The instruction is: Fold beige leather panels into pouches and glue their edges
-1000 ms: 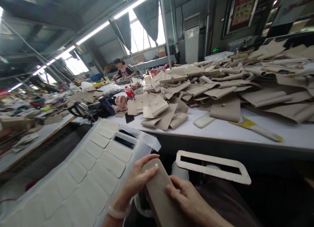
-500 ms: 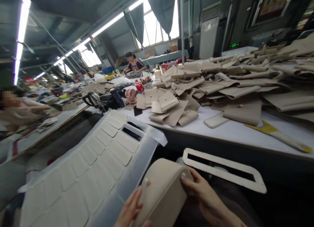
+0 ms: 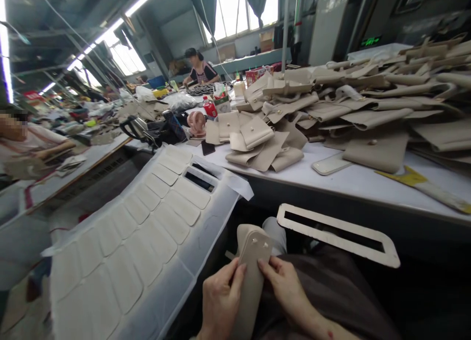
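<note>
A beige leather bag piece [image 3: 250,286] is held over my lap, its narrow side with two small metal studs near the rounded top facing me. My left hand [image 3: 222,293] pinches its left edge between thumb and fingers. On the opposite edge, my right hand [image 3: 283,278] grips it with thumb and fingertips, just below the studs. To the right of the bag piece lies a cream rectangular frame [image 3: 331,244] with a long slot. A sheet bearing rows of pale rounded panels [image 3: 154,254] slopes away on the left.
Beige bag pieces [image 3: 368,94] pile up across the white table [image 3: 294,178]. A phone [image 3: 331,163] and a yellow-and-white tool [image 3: 423,185] lie by its front edge. Farther back are a pink fan [image 3: 196,123] and a red bottle [image 3: 209,108]. Two people [image 3: 200,72] work nearby.
The bag piece has turned so its studded narrow side faces me. Both hands have moved onto that side's edges, closer together. My view has tilted down slightly.
</note>
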Demonstrator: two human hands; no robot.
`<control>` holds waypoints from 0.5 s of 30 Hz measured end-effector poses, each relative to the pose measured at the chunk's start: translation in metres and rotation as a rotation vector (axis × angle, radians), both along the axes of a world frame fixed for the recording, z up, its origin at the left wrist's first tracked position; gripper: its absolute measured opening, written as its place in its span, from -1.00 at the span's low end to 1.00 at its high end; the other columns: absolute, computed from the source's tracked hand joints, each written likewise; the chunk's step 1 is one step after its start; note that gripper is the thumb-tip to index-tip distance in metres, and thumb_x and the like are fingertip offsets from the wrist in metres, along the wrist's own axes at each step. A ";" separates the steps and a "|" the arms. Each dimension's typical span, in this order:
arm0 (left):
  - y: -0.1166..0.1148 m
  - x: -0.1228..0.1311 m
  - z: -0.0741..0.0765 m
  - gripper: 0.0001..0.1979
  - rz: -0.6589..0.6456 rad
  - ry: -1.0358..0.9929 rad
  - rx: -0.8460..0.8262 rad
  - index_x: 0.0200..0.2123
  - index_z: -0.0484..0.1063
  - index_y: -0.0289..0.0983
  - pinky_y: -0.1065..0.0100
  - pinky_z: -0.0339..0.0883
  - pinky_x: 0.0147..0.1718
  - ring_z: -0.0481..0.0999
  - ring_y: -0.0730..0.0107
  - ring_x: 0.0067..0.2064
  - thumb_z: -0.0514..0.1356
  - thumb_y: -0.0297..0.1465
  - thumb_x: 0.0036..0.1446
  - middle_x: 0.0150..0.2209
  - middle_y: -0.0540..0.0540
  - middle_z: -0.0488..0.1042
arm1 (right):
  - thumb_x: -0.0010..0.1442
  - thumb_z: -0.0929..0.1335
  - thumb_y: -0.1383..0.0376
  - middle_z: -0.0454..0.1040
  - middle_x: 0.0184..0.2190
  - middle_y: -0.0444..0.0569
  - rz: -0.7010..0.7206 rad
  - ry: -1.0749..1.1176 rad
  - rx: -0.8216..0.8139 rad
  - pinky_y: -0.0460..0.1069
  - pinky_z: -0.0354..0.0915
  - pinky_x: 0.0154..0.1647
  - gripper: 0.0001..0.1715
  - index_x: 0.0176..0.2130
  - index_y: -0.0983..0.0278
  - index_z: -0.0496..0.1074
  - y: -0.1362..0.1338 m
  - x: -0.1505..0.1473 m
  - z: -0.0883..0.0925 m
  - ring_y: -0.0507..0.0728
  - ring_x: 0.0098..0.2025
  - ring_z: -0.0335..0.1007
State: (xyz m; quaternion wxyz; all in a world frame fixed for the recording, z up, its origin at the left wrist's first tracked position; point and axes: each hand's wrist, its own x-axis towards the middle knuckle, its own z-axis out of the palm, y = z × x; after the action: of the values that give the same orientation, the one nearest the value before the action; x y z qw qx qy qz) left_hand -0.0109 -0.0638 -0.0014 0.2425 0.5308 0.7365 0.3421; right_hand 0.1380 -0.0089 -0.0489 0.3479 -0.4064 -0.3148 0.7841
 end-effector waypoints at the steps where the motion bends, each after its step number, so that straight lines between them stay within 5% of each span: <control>1: 0.002 0.000 0.003 -0.71 0.005 0.002 -0.012 -0.23 0.63 -0.17 0.42 0.40 -0.34 0.60 0.23 -0.33 0.14 -0.17 0.26 -0.33 -0.08 0.64 | -0.05 0.50 -0.16 0.59 -0.39 0.05 0.006 0.002 0.014 0.09 0.42 -0.18 -0.33 -0.24 0.36 0.55 0.002 -0.002 0.002 0.28 -0.29 0.53; 6: -0.001 -0.007 0.016 -0.65 0.099 -0.040 -0.026 -0.29 0.61 -0.20 0.43 0.28 -0.41 0.51 0.33 -0.41 0.10 -0.15 0.29 -0.43 -0.02 0.59 | -0.02 0.48 -0.17 0.59 -0.41 0.02 0.119 0.000 0.065 0.04 0.41 -0.27 -0.33 -0.24 0.36 0.57 0.009 -0.018 0.019 0.24 -0.34 0.52; 9: -0.024 -0.036 0.027 -0.62 0.297 -0.158 -0.007 -0.23 0.61 -0.25 0.42 0.32 -0.39 0.50 0.30 -0.37 0.14 -0.09 0.23 -0.39 -0.03 0.60 | -0.06 0.47 -0.22 0.61 -0.27 0.08 0.299 -0.036 0.084 0.07 0.44 -0.22 -0.21 -0.12 0.36 0.56 0.006 -0.033 0.040 0.26 -0.27 0.55; 12: -0.090 -0.088 0.050 -0.56 0.694 -0.283 0.067 -0.25 0.60 -0.32 0.40 0.35 -0.40 0.50 0.27 -0.36 0.25 -0.05 0.07 -0.41 -0.04 0.60 | -0.03 0.47 -0.20 0.59 -0.11 0.15 0.523 -0.024 0.159 0.14 0.37 0.03 -0.15 0.03 0.33 0.50 -0.002 -0.045 0.055 0.30 -0.06 0.52; 15: -0.196 -0.123 0.084 -0.56 1.246 -0.281 0.259 -0.26 0.56 -0.35 0.37 0.41 -0.41 0.53 0.25 -0.37 0.33 -0.10 -0.09 -0.42 -0.05 0.60 | 0.05 0.45 -0.17 0.62 -0.19 0.14 0.722 -0.025 0.238 0.14 0.33 0.05 -0.29 -0.05 0.32 0.55 -0.010 -0.052 0.052 0.30 -0.07 0.52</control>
State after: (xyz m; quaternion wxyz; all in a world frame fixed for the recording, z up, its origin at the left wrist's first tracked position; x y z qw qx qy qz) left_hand -0.1341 -0.2595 0.0828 0.0265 -0.0207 0.8204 0.5708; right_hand 0.0859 -0.0194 0.0027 0.0901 -0.2353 -0.5309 0.8091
